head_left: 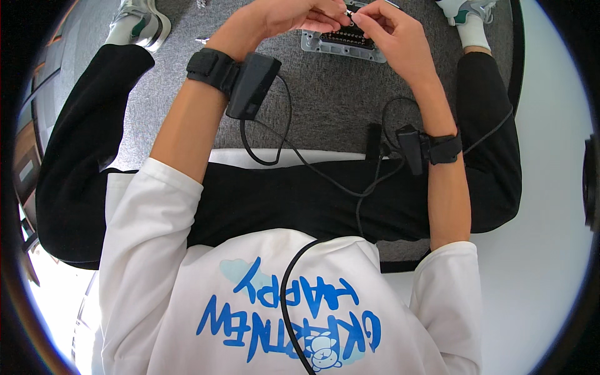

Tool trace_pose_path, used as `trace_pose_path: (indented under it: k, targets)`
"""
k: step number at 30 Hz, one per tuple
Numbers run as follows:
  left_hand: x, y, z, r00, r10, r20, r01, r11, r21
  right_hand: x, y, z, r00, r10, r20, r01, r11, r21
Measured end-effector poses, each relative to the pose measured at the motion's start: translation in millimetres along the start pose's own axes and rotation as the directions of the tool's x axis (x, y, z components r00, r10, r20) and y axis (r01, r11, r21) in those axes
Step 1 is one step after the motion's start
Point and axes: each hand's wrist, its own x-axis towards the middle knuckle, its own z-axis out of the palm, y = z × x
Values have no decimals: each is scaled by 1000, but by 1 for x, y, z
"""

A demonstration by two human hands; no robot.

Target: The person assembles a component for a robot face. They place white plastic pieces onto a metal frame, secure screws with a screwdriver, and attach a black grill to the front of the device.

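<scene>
At the far edge of the view, my left hand [306,15] and my right hand [400,34] meet over a grey metal housing [310,44]. The housing holds a black insert [347,39] with rows of small metallic contacts, like a multi-pole connector. Fingers of both hands are pinched close together above the insert. A small pale or silvery bit shows between the fingertips, too small to name. My hands cover part of the housing, and the frame's top edge cuts off part of my left hand.
Grey carpet [325,112] lies under the housing, between my outstretched legs. A small shiny metal piece [202,40] lies left of my left wrist. Black cables [325,181] run from the wrist-strapped devices across my lap. A white surface [544,187] is at the right.
</scene>
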Motion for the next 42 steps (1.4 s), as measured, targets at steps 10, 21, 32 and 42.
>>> trace_pose_path:
  k: [10,21,32,42]
  targets:
    - [2,-6,-10,998,-4,63,-15,953,301,-2,8,6,998,-69,-2,69,992,-108]
    - [0,-9,-59,986,11,-169,74,870,488,-6,35,19,978,-200,57,207,961,-184]
    - [-25,-23,-133,898,2,-439,190,900,392,-8,48,39,949,-301,96,305,798,-520]
    - [-32,-54,-181,847,7,-531,253,874,415,-9,56,40,928,-366,75,335,729,-597]
